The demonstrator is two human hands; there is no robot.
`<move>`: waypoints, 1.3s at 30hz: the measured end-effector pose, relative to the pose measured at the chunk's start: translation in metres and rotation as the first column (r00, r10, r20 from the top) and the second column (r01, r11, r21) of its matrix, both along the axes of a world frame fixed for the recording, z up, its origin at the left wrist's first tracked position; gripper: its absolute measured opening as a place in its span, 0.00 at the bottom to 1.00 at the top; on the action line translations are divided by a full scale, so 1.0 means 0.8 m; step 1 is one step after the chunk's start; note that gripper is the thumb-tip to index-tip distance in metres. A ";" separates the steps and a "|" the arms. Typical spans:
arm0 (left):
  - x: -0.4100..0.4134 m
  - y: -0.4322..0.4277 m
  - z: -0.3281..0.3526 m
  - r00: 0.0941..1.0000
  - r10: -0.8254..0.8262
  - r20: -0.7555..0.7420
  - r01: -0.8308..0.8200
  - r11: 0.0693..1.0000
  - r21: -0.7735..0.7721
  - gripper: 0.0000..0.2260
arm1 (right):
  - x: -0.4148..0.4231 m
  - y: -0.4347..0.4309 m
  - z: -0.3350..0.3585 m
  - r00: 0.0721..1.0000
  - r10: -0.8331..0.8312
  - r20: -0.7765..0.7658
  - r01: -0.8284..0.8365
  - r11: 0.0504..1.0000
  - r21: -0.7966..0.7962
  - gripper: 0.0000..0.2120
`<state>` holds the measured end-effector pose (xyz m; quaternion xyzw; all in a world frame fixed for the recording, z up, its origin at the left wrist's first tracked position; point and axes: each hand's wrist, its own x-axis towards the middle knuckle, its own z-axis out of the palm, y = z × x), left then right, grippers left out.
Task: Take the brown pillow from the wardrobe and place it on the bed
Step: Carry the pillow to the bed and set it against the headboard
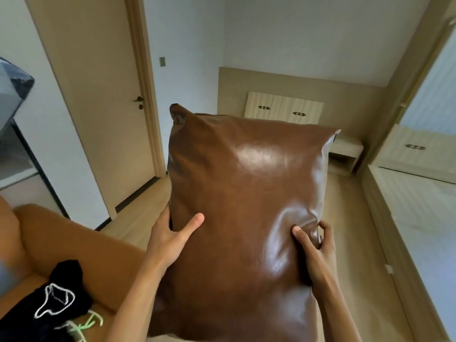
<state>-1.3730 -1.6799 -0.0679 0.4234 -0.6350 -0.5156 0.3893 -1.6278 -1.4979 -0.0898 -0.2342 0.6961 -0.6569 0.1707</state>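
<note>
While we hold the brown pillow (237,206) up in front of us with both hands, it blocks most of the floor and the foot of the wall ahead. Our left hand (172,236) grips its left edge, thumb spread across the front and fingers wrapped behind; our right hand (318,253) pinches the right edge, thumb pressed into the face so the cover puckers around it. The pillow is off every surface, upright and long, its glossy leather-like skin catching bright highlights, its top corners pointed. Beyond it a pale cushion (283,107) with dark motifs leans against a beige wall panel (345,99), and a small open nightstand (345,154) stands to the right; we cannot tell what its cubby holds. At the right edge lies a pale striped bed (424,218). A closed beige door (98,95) stands left. Lower left, black clothing (56,299) lies on an orange sofa (74,238).
</note>
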 end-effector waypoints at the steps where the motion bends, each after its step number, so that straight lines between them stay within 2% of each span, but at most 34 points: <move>1: -0.013 -0.018 0.003 1.000 0.023 0.004 -0.023 1.000 0.000 0.51 | -0.017 -0.025 0.003 1.000 0.018 -0.004 -0.018 1.000 -0.002 0.35; 7: -0.097 -0.139 -0.008 0.995 0.099 -0.016 -0.099 0.995 0.012 0.51 | -0.106 -0.168 -0.005 0.999 0.047 -0.006 -0.047 0.999 -0.001 0.23; 10: -0.164 -0.230 -0.025 0.992 0.108 -0.059 -0.106 0.994 0.029 0.46 | -0.173 -0.263 -0.018 0.998 0.060 -0.011 -0.060 0.998 -0.002 0.20; 12: -0.206 -0.292 -0.031 0.994 0.095 -0.051 -0.093 0.995 0.042 0.44 | -0.211 -0.322 -0.023 0.999 0.049 -0.020 -0.049 0.999 0.003 0.23; 17: -0.287 -0.435 -0.030 0.995 0.081 -0.055 -0.078 0.995 0.055 0.41 | -0.293 -0.459 -0.016 0.998 0.031 -0.045 -0.032 0.999 -0.005 0.38; 20: -0.316 -0.510 -0.022 0.996 0.084 -0.016 -0.083 0.996 0.034 0.42 | -0.335 -0.541 -0.017 0.998 0.062 -0.004 -0.062 0.998 -0.003 0.35; 24: -0.334 -0.628 -0.016 0.992 0.121 0.019 -0.121 0.992 0.017 0.34 | -0.375 -0.678 -0.023 0.992 0.123 0.002 -0.123 0.992 -0.020 0.32; 28: -0.344 -0.752 -0.021 0.974 0.219 0.050 -0.218 0.976 -0.022 0.41 | -0.398 -0.839 -0.035 0.978 0.211 0.004 -0.210 0.976 -0.054 0.28; 30: -0.345 -0.811 -0.023 0.963 0.266 0.045 -0.265 0.964 -0.028 0.37 | -0.407 -0.920 -0.043 0.966 0.258 0.014 -0.256 0.963 -0.080 0.30; 34: -0.332 -0.912 -0.011 0.936 0.346 0.056 -0.344 0.938 -0.051 0.22 | -0.408 -1.069 -0.046 0.936 0.351 0.012 -0.347 0.932 -0.105 0.34; 39: -0.302 -1.029 0.005 0.904 0.424 0.060 -0.419 0.905 -0.077 0.23 | -0.383 -1.223 -0.047 0.890 0.455 0.042 -0.446 0.885 -0.130 0.37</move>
